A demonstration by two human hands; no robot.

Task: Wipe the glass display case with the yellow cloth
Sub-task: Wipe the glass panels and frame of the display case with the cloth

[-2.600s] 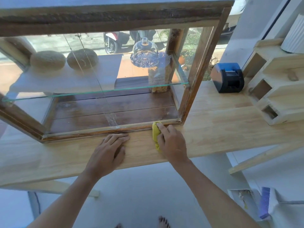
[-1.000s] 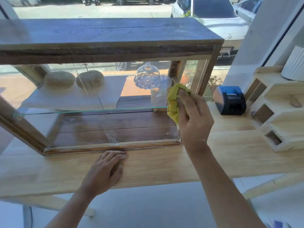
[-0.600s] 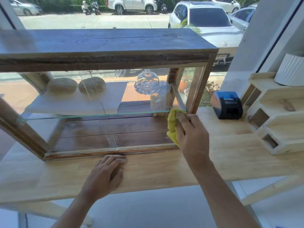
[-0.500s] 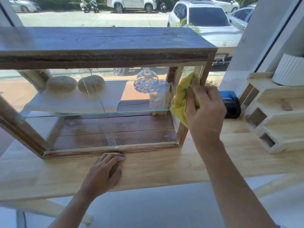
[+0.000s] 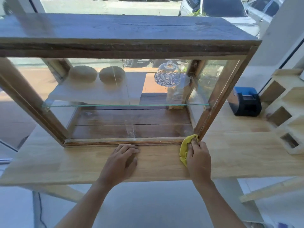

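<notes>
The glass display case (image 5: 218,97) has a dark wooden frame and stands on a pale wooden counter (image 5: 238,152). Its front glass pane fills the middle of the view. My right hand (image 5: 198,157) grips the yellow cloth (image 5: 185,148) and presses it against the case's bottom right front corner, at the foot of the right post. My left hand (image 5: 122,160) lies flat on the counter, fingers together, its fingertips touching the case's bottom rail near the middle. It holds nothing.
Inside the case, a glass shelf (image 5: 115,105) carries two round loaves (image 5: 83,74) and a cut-glass dome (image 5: 167,76). A black and blue device (image 5: 246,102) stands on the counter to the right of the case. A pale wooden stepped rack (image 5: 286,111) fills the far right.
My right hand has swept the yellow cloth down the case's right front post from near its top to the bottom corner. My left hand has stayed flat on the counter.
</notes>
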